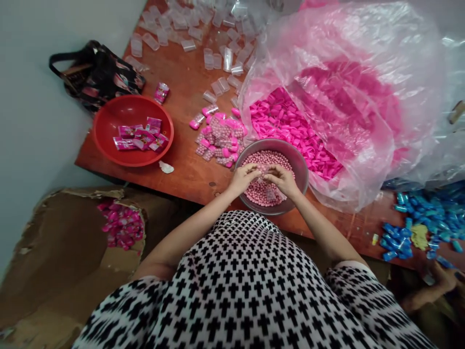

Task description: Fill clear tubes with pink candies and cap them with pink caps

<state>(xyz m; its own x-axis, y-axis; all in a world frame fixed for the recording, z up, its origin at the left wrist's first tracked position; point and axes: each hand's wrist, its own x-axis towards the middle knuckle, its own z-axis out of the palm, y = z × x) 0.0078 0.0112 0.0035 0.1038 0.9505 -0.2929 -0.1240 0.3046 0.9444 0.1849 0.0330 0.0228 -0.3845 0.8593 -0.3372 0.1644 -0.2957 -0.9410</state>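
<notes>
Left hand (242,178), right hand (282,180), palms down

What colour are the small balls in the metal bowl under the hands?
Pale pink. The small balls fill the metal bowl, shown best in the head view.

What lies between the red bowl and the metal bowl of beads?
In the head view, a heap of pink-capped filled tubes and a white scrap.

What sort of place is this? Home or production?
Probably a small hand-packing workshop: metal bowl of pink pellets, a huge plastic bag of pink caps, empty clear vials strewn over the wooden table.
</notes>
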